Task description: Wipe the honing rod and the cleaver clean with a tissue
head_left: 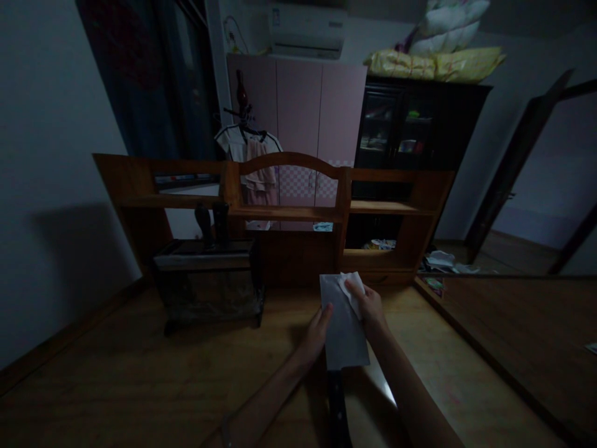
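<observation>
A cleaver (346,339) with a broad grey blade and a black handle is held up in front of me, its handle toward my body. My left hand (318,333) grips the blade's left edge, thumb on the face and the other fingers hidden behind. My right hand (370,306) pinches a white tissue (353,292) against the upper right part of the blade. To the left a dark knife block (209,277) stands on the wooden surface, with black knife handles (212,224) sticking up from its top.
A wooden shelf unit (289,213) runs along the back of the wooden surface (224,379). A raised wooden edge (485,348) borders the right side, and a white wall (51,186) the left. Beyond are a pink wardrobe (298,112) and a dark cabinet (448,124).
</observation>
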Available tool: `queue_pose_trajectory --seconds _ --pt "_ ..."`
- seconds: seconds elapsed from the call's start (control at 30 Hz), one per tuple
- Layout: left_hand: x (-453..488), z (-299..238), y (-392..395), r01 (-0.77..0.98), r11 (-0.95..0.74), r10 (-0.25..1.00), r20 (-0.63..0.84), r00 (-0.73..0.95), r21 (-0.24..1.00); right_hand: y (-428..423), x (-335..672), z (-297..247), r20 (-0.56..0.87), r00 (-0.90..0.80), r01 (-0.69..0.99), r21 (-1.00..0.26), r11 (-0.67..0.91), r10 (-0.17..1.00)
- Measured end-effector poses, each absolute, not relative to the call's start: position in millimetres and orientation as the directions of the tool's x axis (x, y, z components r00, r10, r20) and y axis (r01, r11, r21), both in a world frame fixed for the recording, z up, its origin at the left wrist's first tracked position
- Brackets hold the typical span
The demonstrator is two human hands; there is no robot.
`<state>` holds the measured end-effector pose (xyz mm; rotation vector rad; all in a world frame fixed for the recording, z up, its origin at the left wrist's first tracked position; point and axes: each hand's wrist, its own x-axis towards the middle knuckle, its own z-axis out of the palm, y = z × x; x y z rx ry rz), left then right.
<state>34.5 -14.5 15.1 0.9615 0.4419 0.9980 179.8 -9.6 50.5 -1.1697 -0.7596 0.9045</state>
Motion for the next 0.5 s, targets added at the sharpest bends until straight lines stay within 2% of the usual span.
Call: queue_pose_trajectory --seconds 0.13,0.5 --pt "39.1 11.8 -15.0 -0.494 0.203 0.837 0.112 0.535 0.845 -8.7 185.5 47.1 -0.001 0.489 -0.197 -0.974 0.11 0.872" --pt "41.4 -0.9 -7.3 -0.42 0.116 0.818 0.153 0.554 0.9 -1.8 198.9 42.4 0.035 0.472 -0.165 -0.978 0.128 0.881"
